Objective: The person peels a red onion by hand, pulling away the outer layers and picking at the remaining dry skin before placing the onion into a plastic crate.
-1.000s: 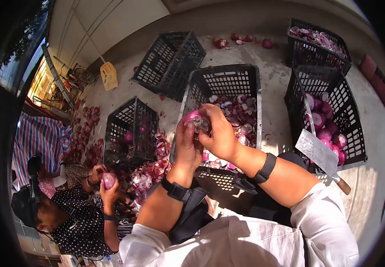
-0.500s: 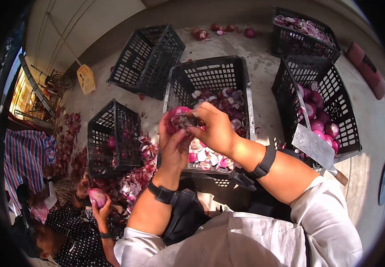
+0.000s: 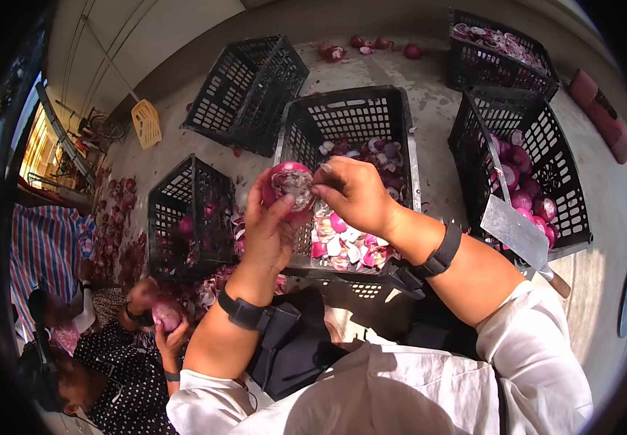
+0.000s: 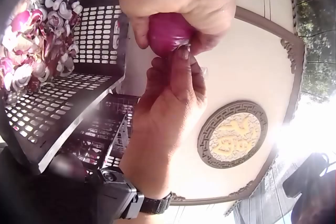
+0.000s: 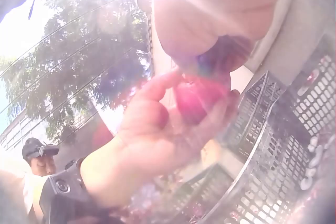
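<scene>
A red onion (image 3: pixel 291 183) with a rough greyish patch facing up is held in my left hand (image 3: pixel 266 235), thumb across its near side and fingers around its far side. Close by its right edge, my right hand (image 3: pixel 360 197) has thumb and curled fingers pinched together on a small pale flake of onion skin (image 3: pixel 325 168). In the left wrist view the onion's smooth purple side (image 4: pixel 169 35) shows between both hands. Beneath them stands a black plastic crate (image 3: pixel 414 163) holding loose onion skins (image 3: pixel 346 250). Glare blurs the right wrist view.
Right of me, a crate (image 3: pixel 571 185) holds purple onions (image 3: pixel 524 203); a broad metal blade (image 3: pixel 515 230) with a wooden handle lies by its near edge. More crates (image 3: pixel 248 94) stand behind and left. Another person (image 3: pixel 121 370) at left handles an onion (image 3: pixel 168 314).
The onion has been turned so more of its greyish patch faces up. My right fingers have drawn slightly right, off its face. The head view has shifted a little.
</scene>
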A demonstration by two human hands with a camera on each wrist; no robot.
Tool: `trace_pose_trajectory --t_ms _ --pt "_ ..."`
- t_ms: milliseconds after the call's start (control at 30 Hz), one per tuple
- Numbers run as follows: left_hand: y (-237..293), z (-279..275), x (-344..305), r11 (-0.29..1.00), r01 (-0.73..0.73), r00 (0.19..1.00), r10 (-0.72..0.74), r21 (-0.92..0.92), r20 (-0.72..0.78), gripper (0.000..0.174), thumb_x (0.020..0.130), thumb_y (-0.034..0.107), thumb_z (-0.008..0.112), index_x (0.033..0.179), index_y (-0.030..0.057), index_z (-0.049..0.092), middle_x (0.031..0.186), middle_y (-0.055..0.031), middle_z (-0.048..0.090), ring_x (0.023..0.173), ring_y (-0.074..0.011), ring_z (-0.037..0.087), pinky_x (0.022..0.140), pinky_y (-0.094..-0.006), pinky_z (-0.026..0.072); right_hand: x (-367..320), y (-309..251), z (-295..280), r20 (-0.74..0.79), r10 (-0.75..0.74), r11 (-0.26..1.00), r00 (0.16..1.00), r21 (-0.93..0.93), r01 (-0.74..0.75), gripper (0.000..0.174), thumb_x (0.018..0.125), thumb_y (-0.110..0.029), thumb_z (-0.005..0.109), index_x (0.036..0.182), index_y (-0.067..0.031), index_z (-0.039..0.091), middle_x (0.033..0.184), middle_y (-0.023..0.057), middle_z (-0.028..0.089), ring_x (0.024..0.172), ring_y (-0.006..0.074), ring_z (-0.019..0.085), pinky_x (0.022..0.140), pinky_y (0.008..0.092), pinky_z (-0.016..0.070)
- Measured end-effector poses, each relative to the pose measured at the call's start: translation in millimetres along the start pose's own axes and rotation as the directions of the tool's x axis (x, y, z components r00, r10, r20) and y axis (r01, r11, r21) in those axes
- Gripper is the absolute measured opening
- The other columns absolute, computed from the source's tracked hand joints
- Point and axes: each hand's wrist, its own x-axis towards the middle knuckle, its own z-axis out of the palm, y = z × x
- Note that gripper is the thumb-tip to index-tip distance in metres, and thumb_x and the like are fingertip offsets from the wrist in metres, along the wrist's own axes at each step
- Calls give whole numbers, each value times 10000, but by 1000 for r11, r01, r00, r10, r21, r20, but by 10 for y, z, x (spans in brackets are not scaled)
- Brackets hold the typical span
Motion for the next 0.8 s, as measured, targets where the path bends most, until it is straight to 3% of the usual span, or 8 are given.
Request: trace_pose_trajectory --t_ms 67,267,367,500,600,700,733,800 --pt "65 -58 -57 999 11 1000 -10 -51 20 579 874 84 611 1376 124 326 1245 -117 508 1055 -237 599 801 -371 583 31 -8 -23 11 23 999 1000 -27 -22 105 760 -63 671 822 6 624 776 166 605 753 344 616 674 395 497" --pt "-78 -179 -48 989 36 998 -27 -143 65 590 915 261 580 1417 146 294 1263 -99 516 1048 -252 606 763 -388 577 -3 199 -74 24 107 965 994 -244 -98 89 747 -105 655 783 -24 646 804 170 623 780 345 619 712 407 509" --pt "-120 -206 46 954 102 988 -65 -280 138 484 932 349 508 1351 129 406 1261 -111 552 1083 -284 602 834 -424 564 29 93 -159 108 340 921 934 -238 -308 106 734 -130 645 771 -32 658 814 174 639 800 344 619 729 412 507" --pt "-191 -211 122 960 90 991 -61 -265 115 491 942 368 479 1354 113 403 1284 -125 538 1123 -296 585 867 -465 552 16 233 -103 -31 52 967 998 -249 -58 144 740 -147 653 829 -35 663 801 173 647 818 356 609 735 414 501" --pt "-249 -249 137 974 52 987 -17 -219 159 464 948 343 474 1349 119 407 1313 -125 515 1148 -300 569 881 -476 545 8 191 -84 -25 93 979 995 -180 -96 153 732 -150 666 833 -36 650 812 159 643 813 354 599 730 412 491" --pt "-275 -236 125 971 62 994 -40 -229 99 423 957 289 470 1340 119 412 1321 -129 504 1175 -304 549 905 -486 532 14 202 -34 -41 -61 983 997 -177 53 153 718 -145 678 815 -32 641 788 138 622 779 342 581 713 408 478" --pt "-278 -221 114 973 56 996 -37 -223 86 422 959 271 477 1341 112 393 1314 -132 500 1175 -304 544 915 -492 524 8 174 -40 -9 -58 979 998 -197 55 122 727 -109 703 818 -41 660 763 100 624 738 282 559 695 370 451" --pt "-271 -189 95 977 42 998 -30 -209 61 426 963 236 491 1342 99 354 1299 -138 492 1175 -303 534 935 -503 509 -6 139 -24 9 -98 976 995 -197 98 141 711 -125 713 815 -47 660 760 101 614 730 293 550 686 375 446"
